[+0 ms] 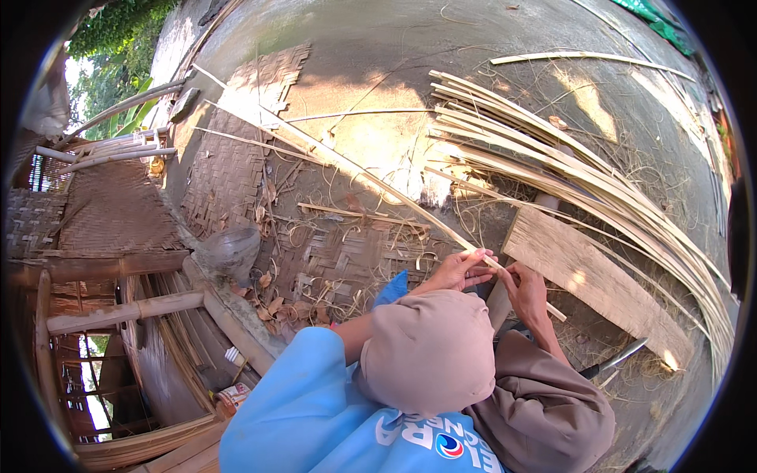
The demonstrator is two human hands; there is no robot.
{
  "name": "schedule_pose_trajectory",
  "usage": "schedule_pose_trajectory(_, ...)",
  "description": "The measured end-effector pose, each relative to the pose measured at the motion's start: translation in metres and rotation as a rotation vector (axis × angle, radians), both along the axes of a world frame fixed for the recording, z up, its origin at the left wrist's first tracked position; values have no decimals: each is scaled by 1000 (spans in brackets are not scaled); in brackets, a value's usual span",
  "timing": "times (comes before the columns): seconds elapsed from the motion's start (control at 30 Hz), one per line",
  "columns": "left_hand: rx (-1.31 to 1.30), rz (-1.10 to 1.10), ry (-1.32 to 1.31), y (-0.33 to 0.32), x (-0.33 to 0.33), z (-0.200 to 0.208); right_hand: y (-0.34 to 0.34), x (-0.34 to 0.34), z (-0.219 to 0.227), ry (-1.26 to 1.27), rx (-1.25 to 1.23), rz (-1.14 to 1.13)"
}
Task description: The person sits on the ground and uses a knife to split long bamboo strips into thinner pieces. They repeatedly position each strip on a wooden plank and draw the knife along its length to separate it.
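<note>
A long pale bamboo strip (394,193) runs slantwise from the upper left down to my two hands. My left hand (456,273) is closed around it near its lower end, thumb and fingertips on the strip. Close beside it on the right, my right hand (526,290) pinches the same strip, its fingers bent and partly hidden. A short pale end shows beyond my right hand. Just right of that hand, a thick wooden board (591,276) lies at a slant. By the board's lower edge rests a knife (619,359) with a dark handle.
Several long bamboo strips (552,162) lie bundled at the right, curving around the board. Woven bamboo matting (229,169) and thin shavings cover the ground ahead. A rounded grey vessel (229,252) stands left, beside a bamboo frame (126,311). My bent knees are close below my hands.
</note>
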State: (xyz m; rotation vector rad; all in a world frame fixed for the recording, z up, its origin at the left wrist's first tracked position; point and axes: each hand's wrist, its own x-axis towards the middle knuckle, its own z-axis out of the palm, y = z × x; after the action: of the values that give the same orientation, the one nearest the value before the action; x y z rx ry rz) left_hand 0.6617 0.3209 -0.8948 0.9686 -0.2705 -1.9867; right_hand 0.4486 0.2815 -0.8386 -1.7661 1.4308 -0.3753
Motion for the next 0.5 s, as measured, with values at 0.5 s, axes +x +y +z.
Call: schedule_pose_trajectory(0.5,356,962,-273,-134,352,-53,22,-62,-24,-263,270,-239)
